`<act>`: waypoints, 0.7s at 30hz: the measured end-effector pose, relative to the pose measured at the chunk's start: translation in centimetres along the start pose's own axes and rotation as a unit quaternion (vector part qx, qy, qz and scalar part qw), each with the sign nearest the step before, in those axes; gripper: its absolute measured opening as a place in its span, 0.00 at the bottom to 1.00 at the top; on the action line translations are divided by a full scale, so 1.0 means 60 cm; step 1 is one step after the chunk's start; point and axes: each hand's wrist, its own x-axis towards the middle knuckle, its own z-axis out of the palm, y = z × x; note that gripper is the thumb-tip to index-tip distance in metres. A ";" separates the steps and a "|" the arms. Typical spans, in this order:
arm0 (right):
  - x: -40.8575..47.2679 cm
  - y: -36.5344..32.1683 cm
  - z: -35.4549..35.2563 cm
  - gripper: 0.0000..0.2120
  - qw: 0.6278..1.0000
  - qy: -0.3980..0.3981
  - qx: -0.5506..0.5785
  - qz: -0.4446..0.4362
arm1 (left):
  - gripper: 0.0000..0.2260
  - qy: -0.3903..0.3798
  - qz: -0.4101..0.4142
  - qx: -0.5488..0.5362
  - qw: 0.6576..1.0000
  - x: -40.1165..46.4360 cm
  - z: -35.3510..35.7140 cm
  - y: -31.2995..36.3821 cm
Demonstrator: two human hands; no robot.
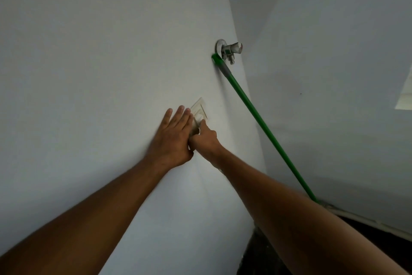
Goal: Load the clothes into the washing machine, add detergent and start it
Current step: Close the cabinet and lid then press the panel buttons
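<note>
White wall [89, 52] filled the view as the left hand [172, 139] lay flat-fingered beside the socket [200, 110], apparently bracing, while the right hand [206, 139] pinched something there, likely a plug, below a tap [229, 48]; no washing machine or clothes showed.

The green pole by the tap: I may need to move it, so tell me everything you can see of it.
The green pole is a long, thin, straight rod, smooth and glossy, with a grey sleeve near its top. It leans diagonally, its top end against the white wall just below the metal tap. Its lower end runs down right behind the person's right forearm, hidden. Neither hand touches it.
</note>
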 end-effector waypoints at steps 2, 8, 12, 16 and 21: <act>0.003 -0.001 -0.002 0.50 1.000 -0.019 -0.019 0.013 | 0.42 -0.014 -0.010 -0.013 1.000 0.002 -0.003 0.006; -0.018 -0.006 -0.023 0.41 1.000 -0.008 -0.022 -0.001 | 0.44 -0.053 -0.027 -0.072 0.996 0.008 -0.022 0.010; -0.059 0.001 -0.052 0.24 0.983 0.129 -0.095 -0.089 | 0.40 -0.037 -0.040 -0.167 0.984 -0.002 -0.032 0.008; -0.108 -0.001 -0.097 0.22 0.966 0.148 -0.180 -0.115 | 0.29 0.011 -0.142 -0.297 0.944 -0.032 -0.071 0.032; -0.156 -0.017 -0.130 0.20 0.943 0.171 -0.255 -0.131 | 0.21 0.058 -0.166 -0.375 0.910 -0.054 -0.126 0.066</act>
